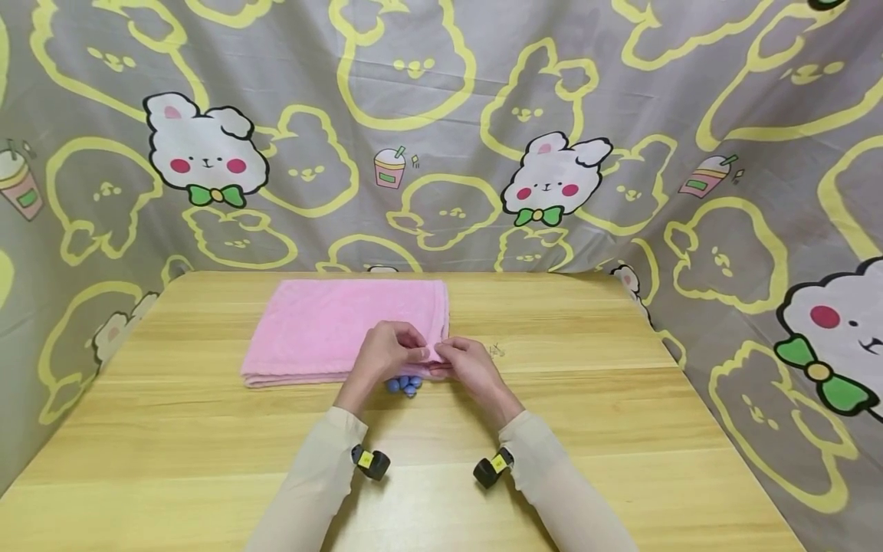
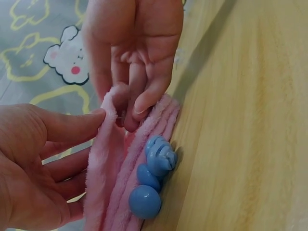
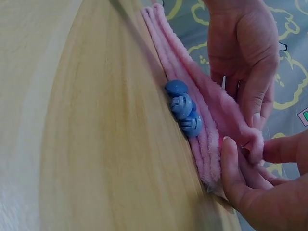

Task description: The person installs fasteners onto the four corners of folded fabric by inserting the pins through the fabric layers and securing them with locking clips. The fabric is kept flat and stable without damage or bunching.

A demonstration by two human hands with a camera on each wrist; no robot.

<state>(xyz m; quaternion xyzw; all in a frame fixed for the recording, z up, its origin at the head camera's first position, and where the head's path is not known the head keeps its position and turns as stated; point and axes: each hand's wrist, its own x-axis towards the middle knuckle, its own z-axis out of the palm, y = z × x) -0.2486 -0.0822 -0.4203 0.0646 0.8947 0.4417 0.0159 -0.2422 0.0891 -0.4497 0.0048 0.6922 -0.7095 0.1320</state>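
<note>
A folded pink plush blanket [image 1: 331, 322] lies on the wooden table. Near its right front corner, my left hand [image 1: 383, 354] pinches the raised top layer. From the right, my right hand [image 1: 476, 369] grips the same edge, with fingers on both sides of the fabric. In the right wrist view, a thin pin-like thing [image 3: 246, 144] shows at the edge between the right hand's fingers. Several glossy blue pieces [image 2: 145, 201], some domed and some slotted, sit against the blanket's front edge, below the lifted layer. The lower layers stay stacked flat.
Some small thin pieces [image 1: 497, 351] lie on the wooden table [image 1: 586, 429], right of the blanket. A grey curtain [image 1: 441, 92] with yellow outlines and cartoon rabbits surrounds the back and sides. Each sleeve cuff carries a small black wrist camera [image 1: 488, 471].
</note>
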